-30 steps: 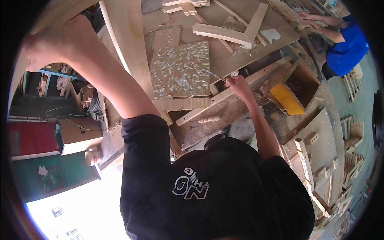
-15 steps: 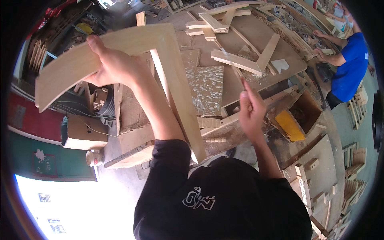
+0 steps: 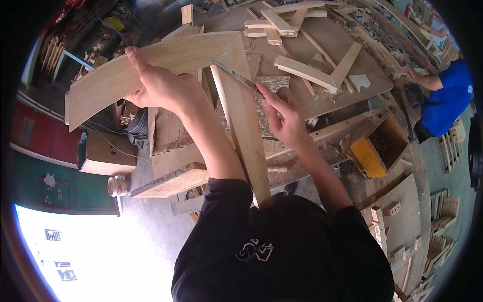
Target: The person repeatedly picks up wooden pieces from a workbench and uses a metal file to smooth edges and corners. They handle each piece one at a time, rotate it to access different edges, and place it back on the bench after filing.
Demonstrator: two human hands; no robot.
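Observation:
My left hand [image 3: 163, 85] is closed round the curved arm of an L-shaped wooden chair-frame piece [image 3: 103, 93], thumb on the near face. Its straight leg [image 3: 246, 136] runs down along my forearm to my shirt. In my right hand [image 3: 286, 115] is a thin, flat stick-like tool [image 3: 233, 74], pinched between fingers and thumb. The tool's far end lies over the corner where the two wooden parts meet, and the wood there looks slightly marked. Behind the leg, a board covered with pale flecks [image 3: 279, 82] is partly hidden.
Another angled wooden piece [image 3: 307, 74] and a pile of wooden parts [image 3: 274, 25] lie across the bench. Right of my arm stands an open box [image 3: 386, 143] with a yellow panel. A person in blue [image 3: 445, 98] works at the far right. A cardboard box [image 3: 108, 153] sits left.
My right hand has moved left and up, bringing the tool's end onto the frame piece's corner. The frame piece has shifted slightly right in view, still in my left hand.

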